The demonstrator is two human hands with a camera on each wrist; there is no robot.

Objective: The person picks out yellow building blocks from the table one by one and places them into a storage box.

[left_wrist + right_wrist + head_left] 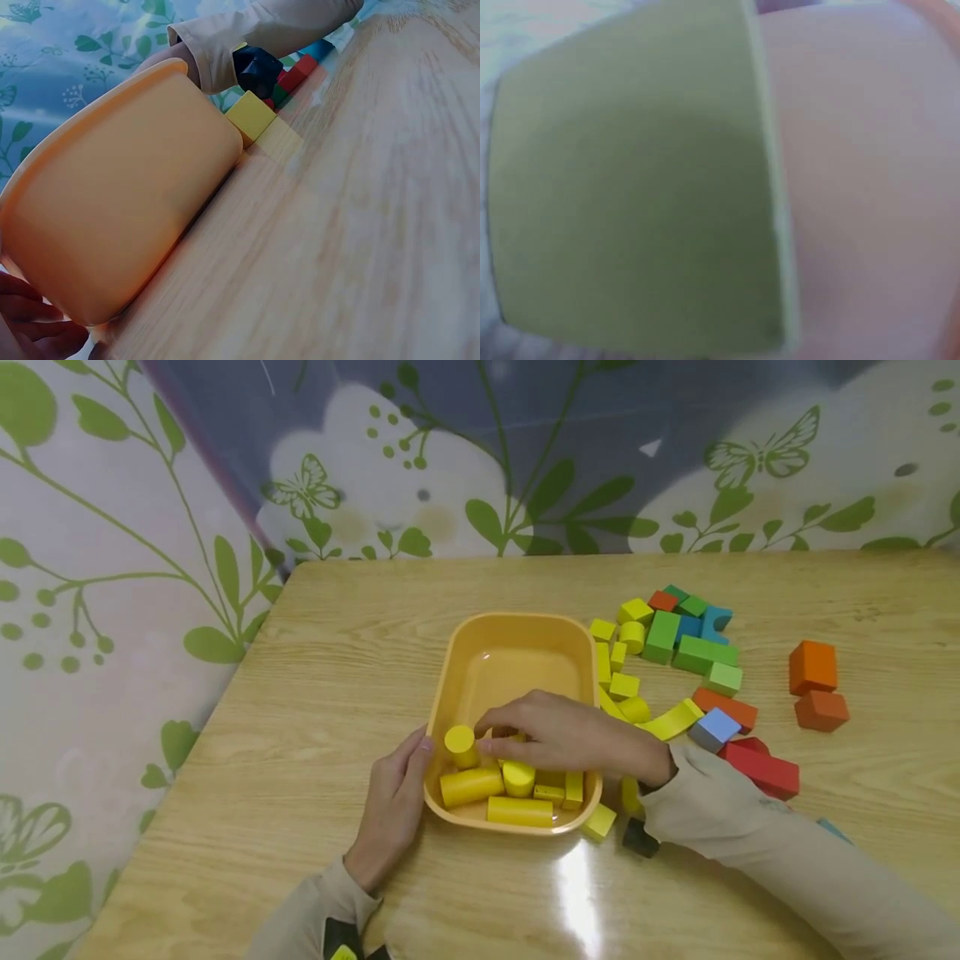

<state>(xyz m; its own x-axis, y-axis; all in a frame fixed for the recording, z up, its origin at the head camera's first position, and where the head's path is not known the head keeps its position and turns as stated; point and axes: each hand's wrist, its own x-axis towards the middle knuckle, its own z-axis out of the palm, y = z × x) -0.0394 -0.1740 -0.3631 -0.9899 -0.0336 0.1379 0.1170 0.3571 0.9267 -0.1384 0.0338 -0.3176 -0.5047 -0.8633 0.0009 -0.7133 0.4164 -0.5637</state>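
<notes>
An orange-yellow plastic tub [517, 660] stands on the table, also large in the left wrist view. My left hand [393, 797] holds its left side, thumb at the rim and fingers along the outer wall. My right hand [555, 735] is inside the tub, thumb and forefinger bent and apart, their tips right beside an upright yellow cylinder [460, 743]. Beneath and in front of this hand lie several yellow blocks, among them a lying cylinder [471, 787] and a long block [520, 812]. The palm side is hidden. A blurred yellow-green block [637, 195] fills much of the right wrist view.
Right of the tub lie loose yellow blocks, an arched yellow piece [671, 720], green blocks [705, 653], a red block [763, 772] and a light blue block [715, 729]. Two orange blocks [813, 667] sit farther right. A yellow block [599, 822] lies by the tub's near right corner.
</notes>
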